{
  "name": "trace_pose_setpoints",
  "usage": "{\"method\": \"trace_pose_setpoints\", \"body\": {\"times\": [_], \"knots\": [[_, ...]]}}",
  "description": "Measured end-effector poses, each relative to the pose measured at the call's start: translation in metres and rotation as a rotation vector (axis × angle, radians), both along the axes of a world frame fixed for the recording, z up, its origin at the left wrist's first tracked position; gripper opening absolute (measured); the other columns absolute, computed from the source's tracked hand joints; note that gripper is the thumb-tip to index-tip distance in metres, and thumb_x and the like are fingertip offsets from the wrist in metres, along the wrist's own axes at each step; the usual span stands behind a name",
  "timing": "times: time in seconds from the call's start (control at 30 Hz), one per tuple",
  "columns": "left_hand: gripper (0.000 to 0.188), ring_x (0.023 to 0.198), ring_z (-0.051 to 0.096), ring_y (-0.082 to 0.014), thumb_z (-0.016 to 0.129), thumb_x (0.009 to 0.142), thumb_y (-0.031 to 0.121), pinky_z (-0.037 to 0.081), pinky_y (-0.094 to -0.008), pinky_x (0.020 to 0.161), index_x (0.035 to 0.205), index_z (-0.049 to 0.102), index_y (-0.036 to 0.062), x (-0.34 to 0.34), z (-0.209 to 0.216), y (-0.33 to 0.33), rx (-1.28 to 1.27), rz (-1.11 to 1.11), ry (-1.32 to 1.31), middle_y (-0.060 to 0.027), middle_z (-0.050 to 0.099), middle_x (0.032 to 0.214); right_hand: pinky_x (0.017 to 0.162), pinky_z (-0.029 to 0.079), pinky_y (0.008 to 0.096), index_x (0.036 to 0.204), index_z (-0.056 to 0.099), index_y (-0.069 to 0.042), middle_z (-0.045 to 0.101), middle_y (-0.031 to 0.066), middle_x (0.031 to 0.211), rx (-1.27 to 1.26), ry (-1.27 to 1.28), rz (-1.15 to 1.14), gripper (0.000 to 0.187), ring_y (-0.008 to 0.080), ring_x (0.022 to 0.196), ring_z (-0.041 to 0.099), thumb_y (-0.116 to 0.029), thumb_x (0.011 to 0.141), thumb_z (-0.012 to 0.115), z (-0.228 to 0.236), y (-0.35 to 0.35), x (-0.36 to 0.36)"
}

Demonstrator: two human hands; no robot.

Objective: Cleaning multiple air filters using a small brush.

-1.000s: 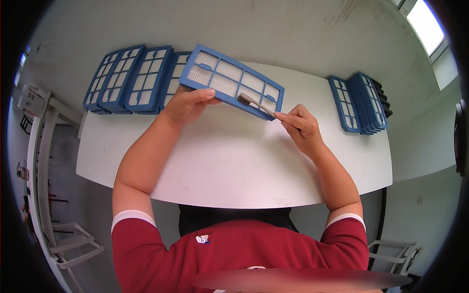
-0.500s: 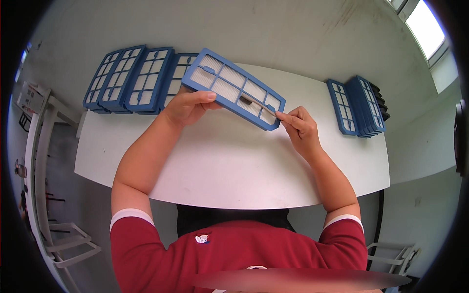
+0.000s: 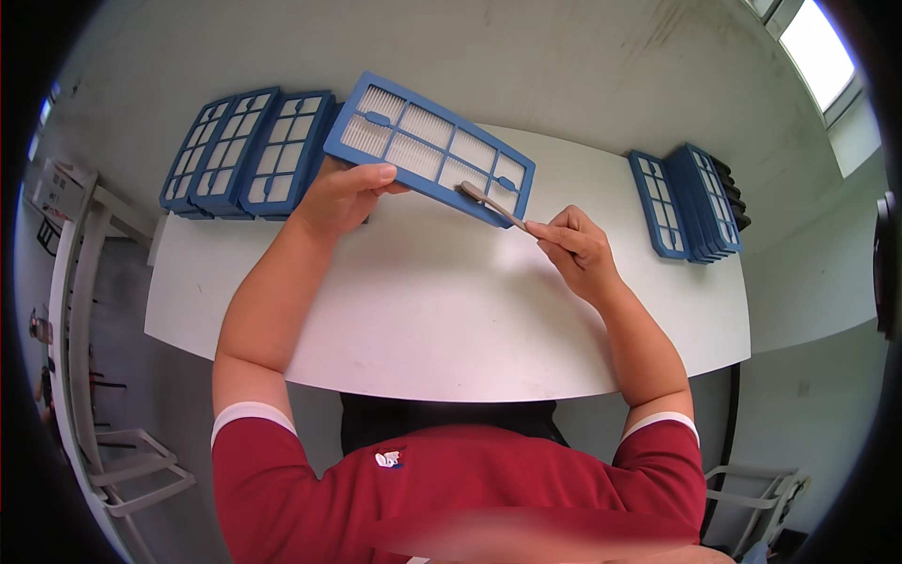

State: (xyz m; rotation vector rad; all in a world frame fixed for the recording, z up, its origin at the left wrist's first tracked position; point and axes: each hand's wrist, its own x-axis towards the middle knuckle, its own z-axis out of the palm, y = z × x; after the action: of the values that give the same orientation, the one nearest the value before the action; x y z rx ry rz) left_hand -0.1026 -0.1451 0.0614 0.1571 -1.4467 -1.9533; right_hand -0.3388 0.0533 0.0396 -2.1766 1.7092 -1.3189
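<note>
My left hand [image 3: 346, 195] grips the lower left edge of a blue-framed air filter [image 3: 442, 146], thumb on the front, fingers hidden behind. The filter has white pleats under a blue grid and is held up tilted, its right end lower. Between the thumb and fingers of my right hand [image 3: 575, 246] is the thin handle of a small brush [image 3: 493, 204] that looks like a toothbrush. Its dark-bristled head lies over the lower right part of the filter, near the bottom edge; whether the bristles touch the pleats I cannot tell.
Several similar blue filters [image 3: 285, 155] stand in a leaning row at the white table's [image 3: 451, 320] far left. More filters [image 3: 660, 205] are stacked at the far right, with black ridged pieces [image 3: 731, 195] behind them. A pale wall [image 3: 564, 66] rises beyond the table.
The filter has moved left and up in my left hand. The brush head has shifted slightly left and now sits lower against the filter, near its bottom edge. My right hand has barely moved.
</note>
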Motion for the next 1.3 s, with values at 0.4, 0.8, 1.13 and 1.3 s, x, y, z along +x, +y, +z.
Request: {"method": "trace_pose_setpoints", "body": {"times": [0.4,0.8,1.13,1.3], "knots": [[0.046,0.092,0.063,-0.0194,0.064,0.070,0.010,0.054,-0.0309,0.078,0.112,0.050,0.0002,0.007,0.008,-0.003,0.000,0.009,0.039,-0.0124,0.060,0.099,0.052,0.042,0.0253,0.104,0.067,-0.011,0.051,0.0051,0.075,-0.161,0.100,-0.168,0.035,0.0153,0.063,0.050,0.009,0.076,0.063,-0.001,-0.001,-0.005],[0.048,0.090,0.064,-0.0198,0.062,0.069,0.009,0.056,-0.0302,0.076,0.113,0.048,-0.0019,0.011,0.015,-0.004,-0.013,0.103,0.060,-0.0131,0.059,0.101,0.049,0.040,0.0246,0.100,0.069,-0.011,0.049,0.0029,0.070,-0.159,0.058,-0.091,0.035,0.0139,0.060,0.048,0.009,0.071,0.066,-0.005,-0.001,-0.006],[0.049,0.085,0.063,-0.0191,0.062,0.067,0.011,0.055,-0.0302,0.072,0.113,0.047,-0.0007,0.017,0.014,-0.010,0.006,0.031,0.059,-0.0121,0.058,0.098,0.052,0.038,0.0242,0.095,0.071,-0.011,0.049,0.0017,0.068,0.058,-0.105,0.017,0.029,0.0128,0.058,0.046,0.005,0.072,0.068,0.000,0.001,-0.012],[0.049,0.084,0.059,-0.0171,0.063,0.068,0.014,0.051,-0.0284,0.069,0.112,0.048,0.0029,0.017,0.013,-0.013,-0.020,-0.039,0.028,-0.0088,0.057,0.096,0.054,0.040,0.0254,0.096,0.069,-0.009,0.050,0.0033,0.069,0.032,-0.063,-0.022,0.025,0.0142,0.061,0.050,0.004,0.075,0.066,-0.001,0.001,-0.009]]}}
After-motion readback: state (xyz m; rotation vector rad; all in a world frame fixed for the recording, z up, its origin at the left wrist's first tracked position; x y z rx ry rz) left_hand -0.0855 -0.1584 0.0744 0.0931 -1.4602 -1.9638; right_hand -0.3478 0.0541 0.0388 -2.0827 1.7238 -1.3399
